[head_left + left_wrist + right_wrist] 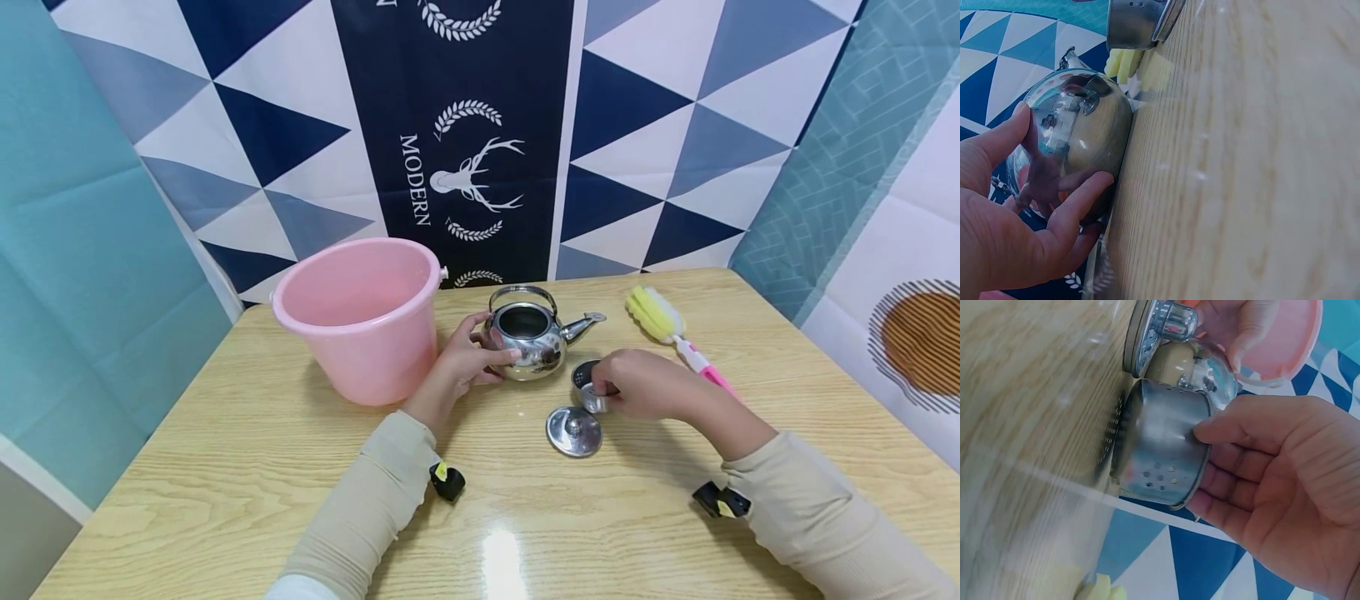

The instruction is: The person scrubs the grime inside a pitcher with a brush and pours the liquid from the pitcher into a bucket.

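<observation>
A shiny metal teapot (528,354) stands on the table without its lid, its top opening showing and its spout to the right. My left hand (472,354) grips the body from the left side, thumb and fingers spread around it. To the right, my right hand (645,383) pinches the rim of a small perforated metal tea strainer (1163,444), thumb outside and fingers reaching inside. Whether the strainer's bottom touches the table, I cannot tell. Close by in front of it, the round metal lid (573,432) lies knob up.
A pink bucket (375,350) stands left of the teapot, beside my left forearm. Behind my right hand lies a brush (660,317) with a yellow and white sponge head and a pink handle. Patterned cloth (300,125) hangs behind the wooden table (225,467).
</observation>
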A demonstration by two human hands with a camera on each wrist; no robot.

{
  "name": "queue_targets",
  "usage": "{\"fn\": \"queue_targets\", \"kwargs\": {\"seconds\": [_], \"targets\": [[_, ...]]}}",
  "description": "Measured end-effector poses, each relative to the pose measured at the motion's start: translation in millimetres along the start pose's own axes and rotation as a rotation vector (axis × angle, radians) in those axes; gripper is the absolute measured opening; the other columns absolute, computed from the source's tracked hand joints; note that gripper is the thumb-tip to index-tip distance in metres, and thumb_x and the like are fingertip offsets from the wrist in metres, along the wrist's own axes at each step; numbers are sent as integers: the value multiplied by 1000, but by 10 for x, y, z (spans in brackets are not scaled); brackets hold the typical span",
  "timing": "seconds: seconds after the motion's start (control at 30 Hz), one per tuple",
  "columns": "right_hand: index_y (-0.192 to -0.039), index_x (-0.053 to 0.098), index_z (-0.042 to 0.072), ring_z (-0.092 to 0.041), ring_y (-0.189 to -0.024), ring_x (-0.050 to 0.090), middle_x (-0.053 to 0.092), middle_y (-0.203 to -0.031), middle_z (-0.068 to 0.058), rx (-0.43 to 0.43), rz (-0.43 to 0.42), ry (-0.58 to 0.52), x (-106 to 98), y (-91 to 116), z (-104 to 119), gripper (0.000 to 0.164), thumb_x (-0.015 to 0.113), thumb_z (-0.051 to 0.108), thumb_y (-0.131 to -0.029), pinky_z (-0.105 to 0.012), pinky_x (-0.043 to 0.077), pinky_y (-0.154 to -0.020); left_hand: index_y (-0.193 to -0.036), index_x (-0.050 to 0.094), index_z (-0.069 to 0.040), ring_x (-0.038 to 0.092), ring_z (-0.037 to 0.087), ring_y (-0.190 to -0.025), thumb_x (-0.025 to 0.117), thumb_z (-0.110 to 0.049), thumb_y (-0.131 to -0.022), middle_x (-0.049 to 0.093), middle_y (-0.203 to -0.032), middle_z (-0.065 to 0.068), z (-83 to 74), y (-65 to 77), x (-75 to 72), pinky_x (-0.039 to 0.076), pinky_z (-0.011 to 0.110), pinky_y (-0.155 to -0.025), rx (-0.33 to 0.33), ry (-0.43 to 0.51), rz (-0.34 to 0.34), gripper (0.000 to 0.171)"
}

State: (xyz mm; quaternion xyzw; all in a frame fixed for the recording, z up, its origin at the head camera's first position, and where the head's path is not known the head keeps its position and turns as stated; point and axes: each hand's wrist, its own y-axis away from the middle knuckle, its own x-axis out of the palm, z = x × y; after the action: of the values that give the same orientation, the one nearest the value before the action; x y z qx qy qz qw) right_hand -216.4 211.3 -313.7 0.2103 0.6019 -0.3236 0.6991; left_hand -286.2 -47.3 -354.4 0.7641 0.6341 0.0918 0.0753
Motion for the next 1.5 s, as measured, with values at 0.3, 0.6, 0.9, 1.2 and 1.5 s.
{"fn": "queue_targets", "kwargs": {"seconds": [0.3, 0.6, 0.9, 1.2, 1.5], "targets": [[-65, 49, 15, -5, -58, 34, 37, -62, 10, -12, 60, -19, 33, 41, -31, 34, 62, -15, -69, -22, 32, -51, -148, 36, -27, 60, 33, -102, 82, 4, -75, 33, -144, 16, 3, -9, -1, 59, 48, -75, -8, 0, 4, 91], [-65, 50, 15, -5, -58, 35, 38, -62, 10, -9, 74, -25, 35, 44, -41, 33, 59, -17, -68, -21, 31, -51, -149, 36, -27, 59, 33, -104, 81, 4, -75, 33, -144, 16, 8, -9, -1, 59, 49, -76, -9, 2, 5, 92], [-69, 56, 13, -7, -60, 39, 44, -64, 8, 26, 86, -17, 15, 41, -14, 29, 62, -16, -69, -23, 35, -52, -148, 37, -26, 60, 34, -103, 81, 4, -75, 32, -144, 16, 16, -13, -2, 60, 47, -74, -7, 15, 6, 91], [-80, 65, 11, -12, -73, 51, 57, -80, 3, 25, 44, 39, -27, 54, 32, 23, 75, -8, -70, -30, 50, -63, -148, 36, -26, 60, 35, -102, 81, 5, -76, 32, -143, 16, 19, -26, 3, 60, 47, -73, -4, 13, 9, 90], [-87, 68, 9, -21, -87, 61, 60, -93, -1, -16, -164, 49, -21, 76, 1, 23, 78, -4, -73, -35, 56, -72, -148, 36, -25, 61, 34, -100, 80, 5, -76, 33, -143, 17, 20, -17, 2, 60, 48, -74, -1, 19, 14, 89]]}}
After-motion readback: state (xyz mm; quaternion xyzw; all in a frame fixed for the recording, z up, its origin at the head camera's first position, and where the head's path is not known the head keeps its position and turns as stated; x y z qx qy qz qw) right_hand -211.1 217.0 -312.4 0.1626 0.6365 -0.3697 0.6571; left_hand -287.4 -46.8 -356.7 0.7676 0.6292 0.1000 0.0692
